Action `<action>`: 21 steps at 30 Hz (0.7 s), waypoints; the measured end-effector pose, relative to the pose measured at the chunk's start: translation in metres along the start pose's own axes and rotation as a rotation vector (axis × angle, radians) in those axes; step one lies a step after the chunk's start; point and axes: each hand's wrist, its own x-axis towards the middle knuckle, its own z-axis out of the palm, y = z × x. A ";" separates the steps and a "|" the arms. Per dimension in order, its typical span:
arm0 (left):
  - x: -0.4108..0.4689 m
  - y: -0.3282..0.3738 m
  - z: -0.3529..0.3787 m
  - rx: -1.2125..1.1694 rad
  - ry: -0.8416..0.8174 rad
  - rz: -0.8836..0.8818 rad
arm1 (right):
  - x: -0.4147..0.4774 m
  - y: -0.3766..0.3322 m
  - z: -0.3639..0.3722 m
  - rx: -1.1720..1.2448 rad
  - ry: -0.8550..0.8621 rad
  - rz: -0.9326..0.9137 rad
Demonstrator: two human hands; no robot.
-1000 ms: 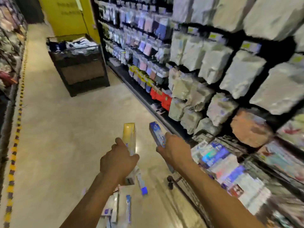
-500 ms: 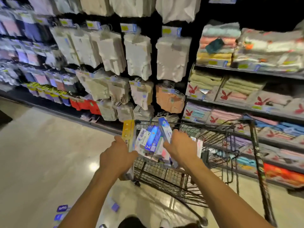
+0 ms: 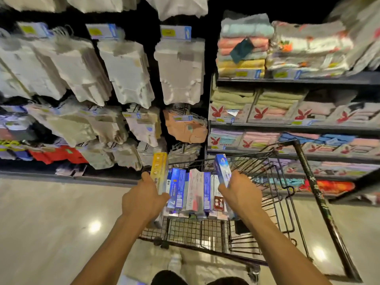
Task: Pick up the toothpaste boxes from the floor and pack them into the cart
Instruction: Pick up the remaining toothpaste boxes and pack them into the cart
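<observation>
Left hand [image 3: 144, 199]: fingers curled round lower half of yellow box [image 3: 159, 171], thumb up its left edge. Box upright, top toward 12 o'clock, at 9 o'clock side of cart [image 3: 195, 231].
Right hand [image 3: 238, 194]: fingers wrapped round blue box [image 3: 221, 170]. Box top leans toward 11 o'clock, over 3 o'clock end of packed row.
Cart: wire basket holds row of boxes [image 3: 193, 190], blue and white, side by side, between the 2 hands.
Towels [image 3: 242, 95] on shelves at 1 o'clock.
</observation>
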 end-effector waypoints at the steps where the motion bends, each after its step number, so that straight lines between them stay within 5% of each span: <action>1: 0.009 -0.003 0.002 0.000 -0.002 0.016 | 0.004 -0.001 0.005 -0.001 -0.003 0.024; 21: 0.222 -0.108 0.261 0.109 -0.234 -0.167 | 0.161 0.054 0.292 0.056 -0.206 0.347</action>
